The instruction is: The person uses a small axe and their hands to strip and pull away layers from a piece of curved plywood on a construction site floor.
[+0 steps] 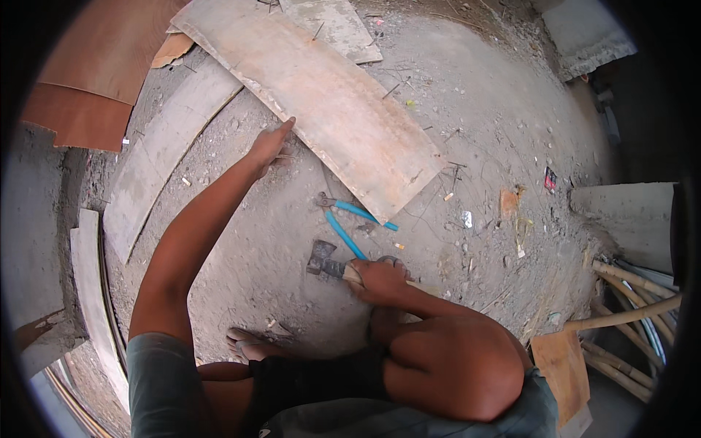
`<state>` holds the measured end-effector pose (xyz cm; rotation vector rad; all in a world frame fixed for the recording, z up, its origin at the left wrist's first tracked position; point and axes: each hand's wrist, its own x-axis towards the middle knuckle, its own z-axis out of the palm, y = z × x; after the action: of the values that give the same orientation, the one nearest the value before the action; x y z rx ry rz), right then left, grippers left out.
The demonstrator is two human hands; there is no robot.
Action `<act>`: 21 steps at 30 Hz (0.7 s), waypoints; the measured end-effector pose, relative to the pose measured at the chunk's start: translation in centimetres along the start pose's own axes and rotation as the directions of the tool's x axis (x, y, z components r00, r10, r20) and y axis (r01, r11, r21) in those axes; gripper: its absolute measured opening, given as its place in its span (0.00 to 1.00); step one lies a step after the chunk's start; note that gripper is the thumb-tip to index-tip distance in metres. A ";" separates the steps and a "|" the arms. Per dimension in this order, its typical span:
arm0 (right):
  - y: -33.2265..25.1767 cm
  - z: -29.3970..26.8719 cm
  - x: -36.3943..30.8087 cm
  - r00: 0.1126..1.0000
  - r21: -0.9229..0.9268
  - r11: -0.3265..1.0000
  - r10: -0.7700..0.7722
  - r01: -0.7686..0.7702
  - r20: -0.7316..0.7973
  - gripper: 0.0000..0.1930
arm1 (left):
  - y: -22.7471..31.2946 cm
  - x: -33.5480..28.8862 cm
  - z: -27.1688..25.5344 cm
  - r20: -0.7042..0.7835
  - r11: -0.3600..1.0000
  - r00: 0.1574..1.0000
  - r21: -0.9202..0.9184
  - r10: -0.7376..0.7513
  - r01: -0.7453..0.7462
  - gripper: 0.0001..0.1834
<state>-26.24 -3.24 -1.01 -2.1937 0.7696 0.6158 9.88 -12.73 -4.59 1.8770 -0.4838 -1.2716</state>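
A long pale wooden board (321, 102) with nails sticking out along its far edge lies slanted in front of me. My left hand (270, 146) reaches to its near edge and grips it there, one finger along the rim; some of the other fingers are hard to make out. Closer to my body, my right hand (380, 281) is closed round the handle of a hammer (321, 259), its dark head pointing left just over the ground. Pincers with blue handles (343, 230) lie spread between the hammer and the board, one handle passing by the board's corner.
Grey dusty ground (248, 226) carries pebbles, wire and litter. Curved planks (164, 146) and reddish plywood sheets (102, 66) lie at left. A concrete block (624, 219) and bamboo poles (628, 321) are at right. My bare foot (252, 343) rests near the hammer.
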 end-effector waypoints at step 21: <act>8.8 -14.2 -9.1 0.683 0.800 0.326 0.416 0.504 -0.600 0.33 | 5.0 -0.8 11.9 -0.141 0.926 0.925 -0.089 0.354 -0.368 0.20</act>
<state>-35.98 -15.83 9.40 -1.1423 1.0663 -0.8034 -0.53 -20.00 -2.28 1.6639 -0.6446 -0.9133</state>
